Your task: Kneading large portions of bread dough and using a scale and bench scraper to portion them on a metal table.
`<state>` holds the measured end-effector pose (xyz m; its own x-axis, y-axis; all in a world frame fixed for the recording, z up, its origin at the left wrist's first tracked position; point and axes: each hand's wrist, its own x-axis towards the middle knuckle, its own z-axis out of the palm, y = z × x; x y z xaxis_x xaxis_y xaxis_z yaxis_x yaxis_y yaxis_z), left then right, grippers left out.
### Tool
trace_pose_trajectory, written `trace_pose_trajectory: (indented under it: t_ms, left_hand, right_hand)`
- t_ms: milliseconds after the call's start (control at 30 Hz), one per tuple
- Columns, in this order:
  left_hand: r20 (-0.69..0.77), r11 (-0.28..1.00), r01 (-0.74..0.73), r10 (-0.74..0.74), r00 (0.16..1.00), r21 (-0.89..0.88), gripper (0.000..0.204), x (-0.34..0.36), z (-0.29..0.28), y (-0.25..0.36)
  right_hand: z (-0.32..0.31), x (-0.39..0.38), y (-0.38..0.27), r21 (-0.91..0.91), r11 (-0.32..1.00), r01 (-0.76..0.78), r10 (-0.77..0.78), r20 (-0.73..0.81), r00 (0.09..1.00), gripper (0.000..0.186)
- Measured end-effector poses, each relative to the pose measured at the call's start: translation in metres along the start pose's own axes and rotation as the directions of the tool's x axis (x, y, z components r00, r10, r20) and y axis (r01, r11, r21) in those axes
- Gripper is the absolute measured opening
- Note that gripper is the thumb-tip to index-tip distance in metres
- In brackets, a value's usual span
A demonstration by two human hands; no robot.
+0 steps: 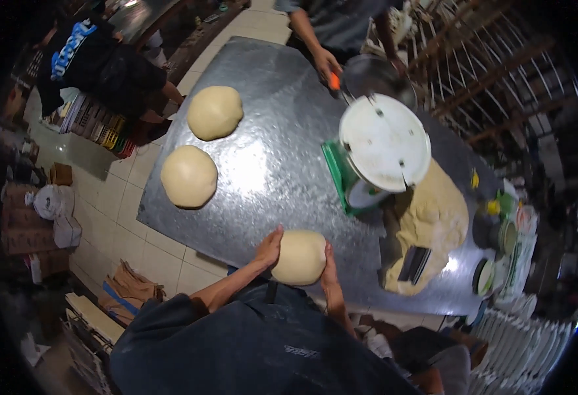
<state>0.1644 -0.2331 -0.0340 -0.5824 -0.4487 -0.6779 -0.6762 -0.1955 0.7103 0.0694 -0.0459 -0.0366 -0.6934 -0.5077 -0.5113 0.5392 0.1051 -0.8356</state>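
A smooth round ball of dough (299, 257) sits at the near edge of the metal table, close against my body. My left hand (269, 248) presses on its left side, and my right hand (329, 266) cups its right side, so the ball is held between both palms. Two more dough balls lie toward the left edge: one dough ball (189, 176) nearer me and another dough ball (214, 112) behind it. On the right spreads a large lumpy mass of dough (437, 214), with a dark flat scraper (414, 264) lying on it.
A green scale (335, 174) with a round white pan (385, 141) stands on the metal table (282, 112). Across it, a co-worker's hand (327, 64) grips an orange-handled tool beside a dark bowl (370, 76). Containers (483, 275) line the right edge; racks (486, 66) stand beyond.
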Motion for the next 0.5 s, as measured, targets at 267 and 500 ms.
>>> trace_pose_trajectory:
  t_ms: [267,500]
  left_hand:
    - [0.359,0.638,0.074,0.330,0.873,-0.766,0.058,0.002,-0.121,0.169]
    - [-0.242,0.582,-0.544,0.516,0.822,-0.604,0.057,0.009,-0.283,0.236]
  right_hand:
    - [0.129,0.041,-0.139,0.539,0.842,0.031,-0.077,0.063,0.995,0.069]
    - [0.255,0.128,-0.227,0.647,0.759,0.074,-0.338,0.295,0.893,0.073]
